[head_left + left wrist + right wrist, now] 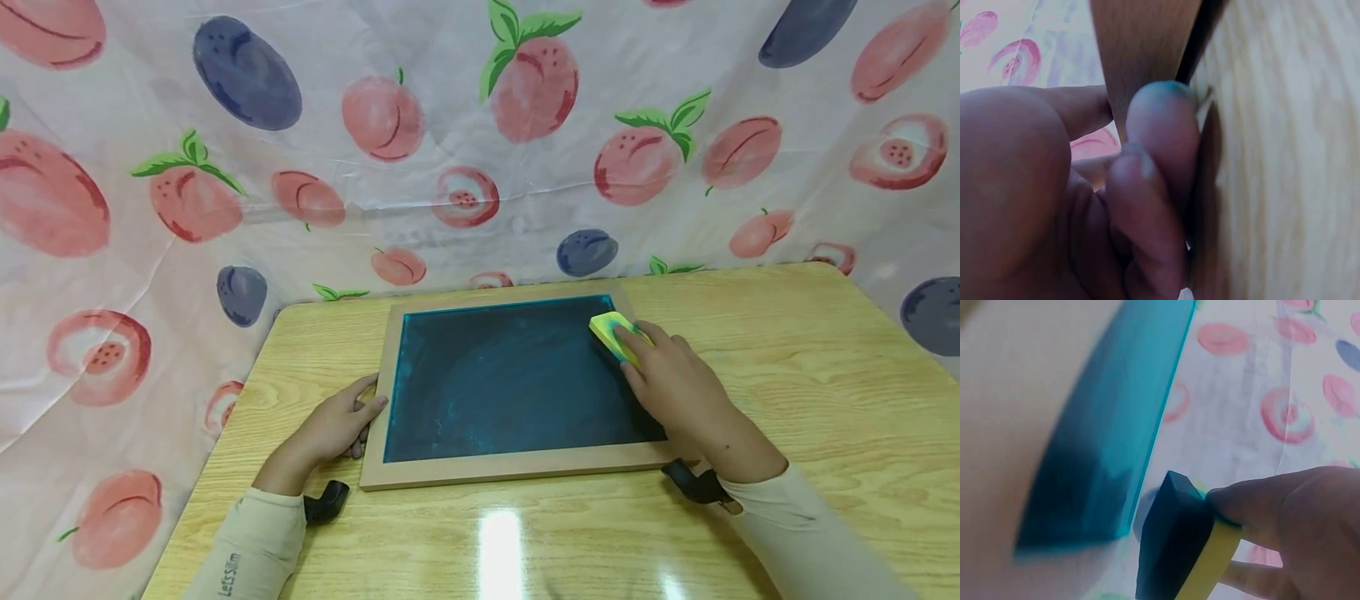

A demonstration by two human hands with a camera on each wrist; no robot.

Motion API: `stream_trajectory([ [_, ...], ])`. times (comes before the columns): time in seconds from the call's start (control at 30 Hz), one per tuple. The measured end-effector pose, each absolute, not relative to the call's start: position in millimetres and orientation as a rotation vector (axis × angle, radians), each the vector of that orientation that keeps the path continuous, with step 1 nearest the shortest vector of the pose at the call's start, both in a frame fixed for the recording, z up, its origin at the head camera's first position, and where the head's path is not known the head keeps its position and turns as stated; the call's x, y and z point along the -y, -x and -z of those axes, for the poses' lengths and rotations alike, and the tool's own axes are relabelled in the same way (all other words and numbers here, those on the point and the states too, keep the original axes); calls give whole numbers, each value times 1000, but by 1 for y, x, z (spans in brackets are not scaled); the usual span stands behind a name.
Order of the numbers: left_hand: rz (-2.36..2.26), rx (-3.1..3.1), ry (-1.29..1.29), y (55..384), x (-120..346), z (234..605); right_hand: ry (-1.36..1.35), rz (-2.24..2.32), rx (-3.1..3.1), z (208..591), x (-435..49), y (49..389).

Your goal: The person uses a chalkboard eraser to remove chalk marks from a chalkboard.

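A small chalkboard (pixel 510 383) with a pale wooden frame lies on the table, faint blue-green smears across its dark surface. At the frame's left side, my left hand (pixel 341 425) grips the edge, thumb on top; in the left wrist view curled fingers (pixel 1147 219) press against the wooden side, one fingertip stained blue-green. My right hand (pixel 675 383) holds a yellow chalkboard eraser (pixel 611 327) between thumb and fingers over the board's upper right. In the right wrist view the dark felt face of the eraser (pixel 1175 544) shows, tilted; whether it touches the board I cannot tell.
The light wood-grain table (pixel 795 358) extends around the board on all sides. Behind and to the left hangs a fruit-print cloth (pixel 420 50). Black wrist straps or mounts (pixel 326 502) sit at both wrists.
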State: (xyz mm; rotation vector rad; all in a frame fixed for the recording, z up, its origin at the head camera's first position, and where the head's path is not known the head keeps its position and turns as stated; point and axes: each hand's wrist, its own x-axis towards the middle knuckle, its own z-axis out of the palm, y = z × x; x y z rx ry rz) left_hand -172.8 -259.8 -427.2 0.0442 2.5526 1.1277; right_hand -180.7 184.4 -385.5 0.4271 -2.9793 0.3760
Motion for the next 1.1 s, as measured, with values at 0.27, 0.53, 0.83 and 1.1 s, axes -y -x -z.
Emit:
stream_trajectory([
  [0.27, -1108, -2554, -20, 170, 260, 426, -313, -375, 3009, 380, -209, 191],
  [0.53, -1089, -2565, -29, 171, 263, 424, -208, -349, 3037, 389, -232, 201],
  [0.83, -1087, -2572, -35, 171, 265, 427, -272, -338, 3184, 396, -240, 207],
  [1.1, -1107, -2559, -47, 167, 266, 429, -236, -297, 3183, 401, -238, 202],
])
